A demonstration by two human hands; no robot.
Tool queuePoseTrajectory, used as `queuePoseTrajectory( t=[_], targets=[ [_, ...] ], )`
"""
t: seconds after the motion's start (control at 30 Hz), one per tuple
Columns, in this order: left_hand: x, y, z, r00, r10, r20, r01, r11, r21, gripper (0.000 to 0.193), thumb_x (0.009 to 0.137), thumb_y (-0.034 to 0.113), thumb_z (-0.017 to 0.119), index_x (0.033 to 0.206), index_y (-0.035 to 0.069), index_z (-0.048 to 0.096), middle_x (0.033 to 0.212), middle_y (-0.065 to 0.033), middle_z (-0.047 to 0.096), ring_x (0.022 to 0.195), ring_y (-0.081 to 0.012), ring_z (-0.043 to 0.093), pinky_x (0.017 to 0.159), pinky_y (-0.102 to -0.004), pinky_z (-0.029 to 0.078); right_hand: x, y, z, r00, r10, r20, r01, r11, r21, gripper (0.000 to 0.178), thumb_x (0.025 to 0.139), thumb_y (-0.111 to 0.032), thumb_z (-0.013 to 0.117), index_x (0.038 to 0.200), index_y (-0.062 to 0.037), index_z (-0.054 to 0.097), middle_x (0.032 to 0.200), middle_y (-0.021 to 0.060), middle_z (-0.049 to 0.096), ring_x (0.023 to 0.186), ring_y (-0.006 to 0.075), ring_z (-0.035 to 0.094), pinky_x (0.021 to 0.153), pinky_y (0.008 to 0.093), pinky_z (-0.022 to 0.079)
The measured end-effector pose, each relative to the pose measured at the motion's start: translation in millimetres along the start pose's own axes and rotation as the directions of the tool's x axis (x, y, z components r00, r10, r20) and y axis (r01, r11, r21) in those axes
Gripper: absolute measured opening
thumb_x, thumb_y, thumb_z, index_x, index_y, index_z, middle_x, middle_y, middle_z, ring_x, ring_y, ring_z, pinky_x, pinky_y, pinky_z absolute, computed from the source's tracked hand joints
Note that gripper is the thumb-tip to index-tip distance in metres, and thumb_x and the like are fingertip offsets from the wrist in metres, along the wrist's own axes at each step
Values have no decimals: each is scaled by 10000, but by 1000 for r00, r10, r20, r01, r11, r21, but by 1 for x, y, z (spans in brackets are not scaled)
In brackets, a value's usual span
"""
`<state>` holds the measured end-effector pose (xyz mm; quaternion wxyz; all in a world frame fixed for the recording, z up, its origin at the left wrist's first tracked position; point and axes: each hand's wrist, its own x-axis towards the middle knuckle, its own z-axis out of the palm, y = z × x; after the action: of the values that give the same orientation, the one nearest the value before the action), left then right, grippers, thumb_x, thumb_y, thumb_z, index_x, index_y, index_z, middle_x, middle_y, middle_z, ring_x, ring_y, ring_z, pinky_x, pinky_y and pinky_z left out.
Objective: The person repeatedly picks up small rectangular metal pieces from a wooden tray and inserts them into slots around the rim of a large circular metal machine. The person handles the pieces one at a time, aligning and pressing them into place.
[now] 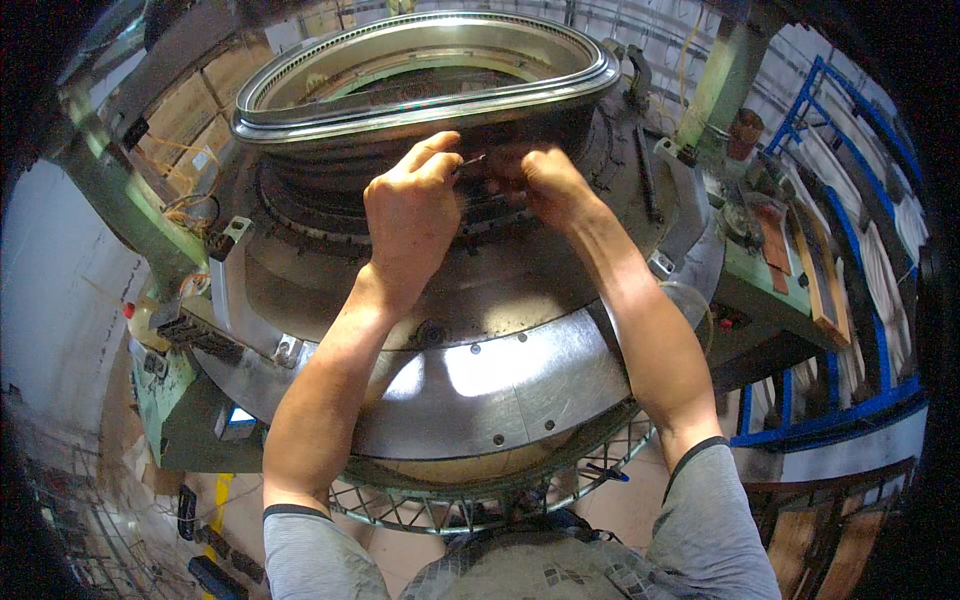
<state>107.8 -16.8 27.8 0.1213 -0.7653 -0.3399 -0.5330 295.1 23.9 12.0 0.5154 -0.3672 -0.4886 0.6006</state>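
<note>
Left hand (pixel 412 208): upper centre of the frame, thumb and fingers pinching 1 thin dark piece (pixel 472 161), which juts to the right from the fingertips. Right hand (pixel 562 188): just right of it, blurred, fingers curled; whether it grips anything cannot be told. Ring (pixel 420 121): 1, polished metal, D-shaped, top centre, directly above both hands. Plate (pixel 545 390): 1, round, metal, centre, beneath the forearms. Bar (pixel 648 178): 1, dark, upper right of centre, on the machine. Posts: 2, green, upper left (pixel 138 188) and upper right (pixel 722 95). Rack (pixel 820 425): blue, right edge.
</note>
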Motion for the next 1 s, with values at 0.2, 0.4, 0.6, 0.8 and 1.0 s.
queuePoseTrajectory(
  t=[0.2,0.4,0.6,0.8,1.0],
  targets=[
    [0,-2,0,1000,-5,-23,5,1000,-15,102,808,-33,699,905,-7,715,1050,-156,734,927,-310,729,800,-359,591,7,6,-3,989,-122,78,111,985,134,248,966,-105,520,1133,-31,687,970,53,712,728,104,608,543,217,424],
    [-1,-9,6,993,-107,-45,91,957,-275,109,782,-45,743,886,-11,740,924,-103,755,777,-199,727,720,-287,582,9,-4,-26,983,-9,-184,57,965,256,203,958,-146,602,1077,-54,738,939,47,742,680,103,595,550,218,419],
    [-5,-3,24,678,-565,469,662,193,-724,135,805,-33,775,931,3,743,865,-75,740,761,-145,685,718,-275,571,-23,8,-22,926,-240,290,360,790,-497,250,846,-214,775,960,8,772,807,32,740,683,99,627,649,281,518],
    [-6,8,48,503,-648,572,768,33,-639,140,746,-9,825,843,33,733,858,-50,722,797,-148,651,748,-278,516,-29,13,-32,950,-243,197,312,787,-533,195,839,-164,758,980,-33,790,772,40,742,645,88,602,619,284,513],
    [-12,-4,57,452,-570,687,790,-103,-605,172,787,9,796,935,7,708,892,-81,722,831,-180,676,789,-299,537,-32,25,-42,976,-107,189,176,898,-403,165,849,-160,737,939,-32,790,769,35,739,640,83,594,621,278,510]
  ],
)
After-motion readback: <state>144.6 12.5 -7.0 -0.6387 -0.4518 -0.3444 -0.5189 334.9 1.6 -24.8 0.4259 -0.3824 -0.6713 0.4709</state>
